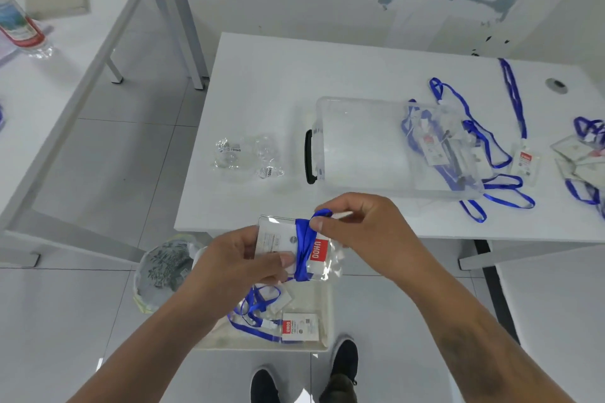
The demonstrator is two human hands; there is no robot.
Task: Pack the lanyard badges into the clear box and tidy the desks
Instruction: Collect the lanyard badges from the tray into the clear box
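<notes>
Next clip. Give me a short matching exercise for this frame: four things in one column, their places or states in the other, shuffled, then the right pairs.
Things
1. Badge
2. Clear box
3. Empty wrappers
4. Water bottle

Places or states
A. Lying on the far left desk
B. Held in both hands, blue lanyard wound round it
C. On the desk, left of the box's black handle
D. On the desk, some badges inside

Pairs: 1-B, 2-D, 3-C, 4-A
</notes>
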